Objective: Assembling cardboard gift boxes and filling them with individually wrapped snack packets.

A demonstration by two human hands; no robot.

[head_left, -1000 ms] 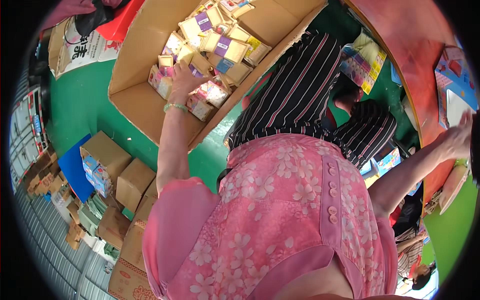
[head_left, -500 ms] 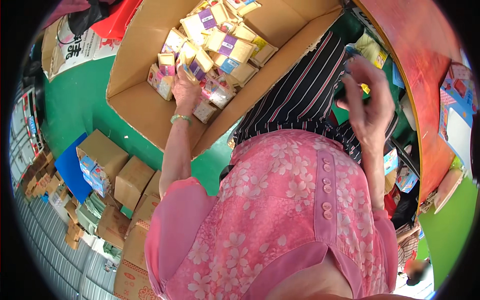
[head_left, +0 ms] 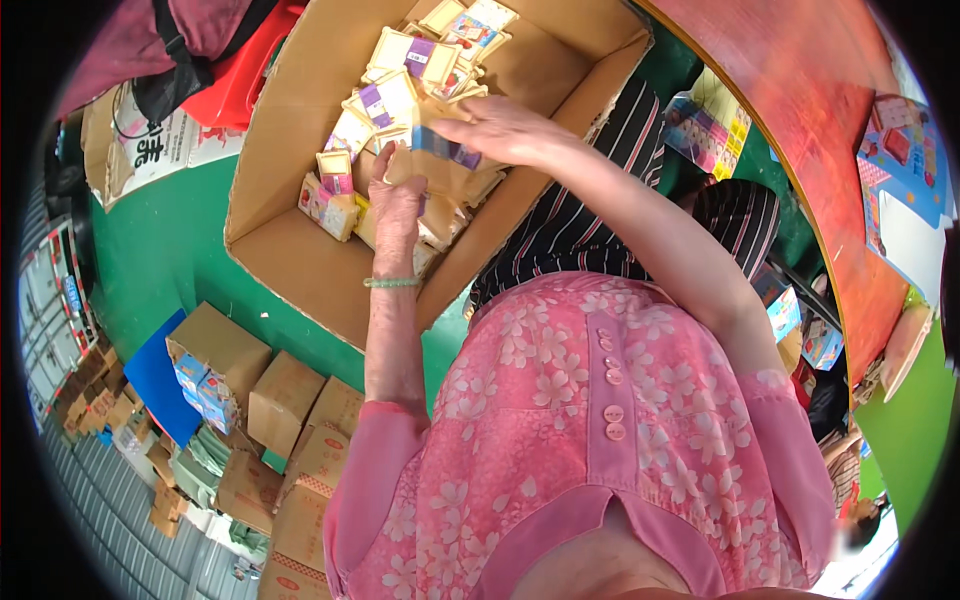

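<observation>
Head view shows a loose heap of small rectangular cream packs with purple bands [head_left: 388, 100] lying inside a large brown cardboard carton [head_left: 285, 165], piled toward its far side and middle, some tilted across others. The bare left hand [head_left: 398, 205] reaches into the carton at the near part of the heap, its fingers curled beside the packs; whether its grip is clamped on one of them I cannot tell, since the back of the hand hides the inside. The bare right hand [head_left: 500, 130] comes across from the right with its fingers stretched out over a blurred cream pack with a blue and purple band [head_left: 448, 150] (the blur hides whether they touch), so I cannot tell the state of that grip either. A pale green beaded bracelet [head_left: 392, 283] circles the left wrist. Just beside the carton are black trousers with white and red stripes [head_left: 545, 235], below them a pink blouse with white blossoms [head_left: 540, 370]. To the right curves a glossy red-orange surface [head_left: 780, 90], bearing a blue printed cardboard piece [head_left: 905, 150]. At left, on the green floor [head_left: 170, 225], stand plain brown cardboard boxes [head_left: 285, 400] near a flat blue panel [head_left: 160, 385]; a bright red plastic container [head_left: 235, 95] sits beyond the carton.
</observation>
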